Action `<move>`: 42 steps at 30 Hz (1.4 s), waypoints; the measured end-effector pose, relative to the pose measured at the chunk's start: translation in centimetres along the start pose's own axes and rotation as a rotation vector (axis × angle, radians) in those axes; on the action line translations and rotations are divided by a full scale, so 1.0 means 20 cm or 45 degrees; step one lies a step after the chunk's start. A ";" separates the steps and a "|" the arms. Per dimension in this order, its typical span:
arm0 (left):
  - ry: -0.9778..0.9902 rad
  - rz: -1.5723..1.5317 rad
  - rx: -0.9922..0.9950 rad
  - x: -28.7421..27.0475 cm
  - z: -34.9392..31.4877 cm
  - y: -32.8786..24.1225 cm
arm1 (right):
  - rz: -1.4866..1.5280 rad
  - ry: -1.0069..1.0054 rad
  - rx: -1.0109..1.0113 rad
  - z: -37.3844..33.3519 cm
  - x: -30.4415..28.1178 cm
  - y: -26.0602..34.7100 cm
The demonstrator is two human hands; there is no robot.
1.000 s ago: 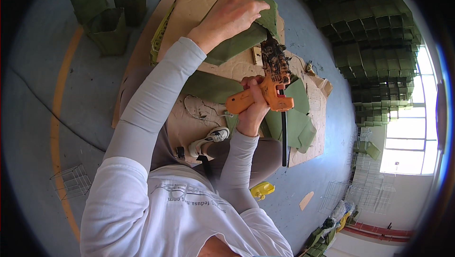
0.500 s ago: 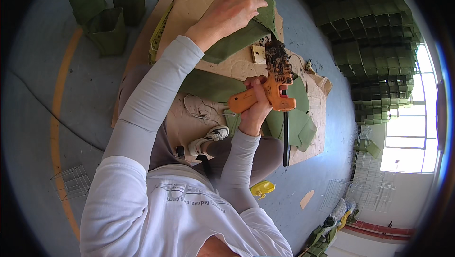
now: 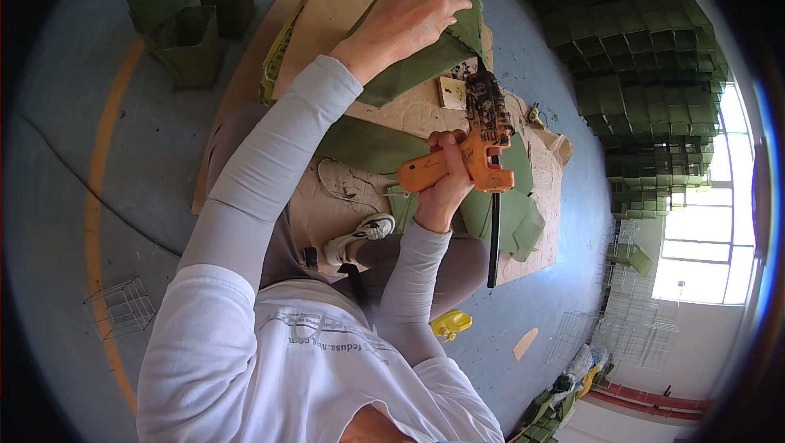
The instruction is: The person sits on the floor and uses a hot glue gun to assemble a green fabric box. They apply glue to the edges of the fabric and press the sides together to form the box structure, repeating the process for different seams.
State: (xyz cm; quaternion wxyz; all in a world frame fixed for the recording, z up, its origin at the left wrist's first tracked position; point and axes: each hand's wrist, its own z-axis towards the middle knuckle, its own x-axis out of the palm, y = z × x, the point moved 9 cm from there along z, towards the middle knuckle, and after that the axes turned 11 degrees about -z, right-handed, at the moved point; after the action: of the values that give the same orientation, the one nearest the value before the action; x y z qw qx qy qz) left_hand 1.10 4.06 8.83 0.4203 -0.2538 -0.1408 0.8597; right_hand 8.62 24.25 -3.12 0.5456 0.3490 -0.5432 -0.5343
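Hot-glue gun [image 3: 482, 154] fills the right hand [image 3: 448, 183]; left hand [image 3: 401, 22], grip unclear, touches a seemingly half-formed green panel [image 3: 419, 73]; shaped bins [image 3: 189, 57] stand left of it, flat sheets [image 3: 519, 218] by the right.

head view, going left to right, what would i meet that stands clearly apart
Wire basket → rightmost of three open green boxes → shoe → orange tool in the right hand → tan scrap on the floor → window.

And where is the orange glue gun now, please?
In the head view, the orange glue gun is right of centre, in the right hand, its blackened end near the green piece by the left hand.
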 end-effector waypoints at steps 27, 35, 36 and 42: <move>0.039 0.011 -0.026 0.01 0.00 0.00 | 0.017 0.000 0.012 -0.01 0.05 -0.01; 0.026 0.004 -0.012 0.00 -0.01 -0.01 | 0.008 0.006 0.014 0.00 0.03 -0.02; 0.025 0.010 -0.016 0.00 -0.01 -0.01 | 0.016 0.008 0.006 -0.01 0.04 -0.01; 0.030 0.023 -0.004 0.00 0.00 -0.01 | -0.002 0.046 0.026 -0.04 0.11 -0.01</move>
State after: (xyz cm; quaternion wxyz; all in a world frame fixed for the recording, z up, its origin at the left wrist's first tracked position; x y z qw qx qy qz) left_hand 1.25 4.28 8.87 0.4136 -0.2659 -0.1349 0.8602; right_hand 8.95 21.97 -2.89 0.5513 0.3644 -0.5386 -0.5227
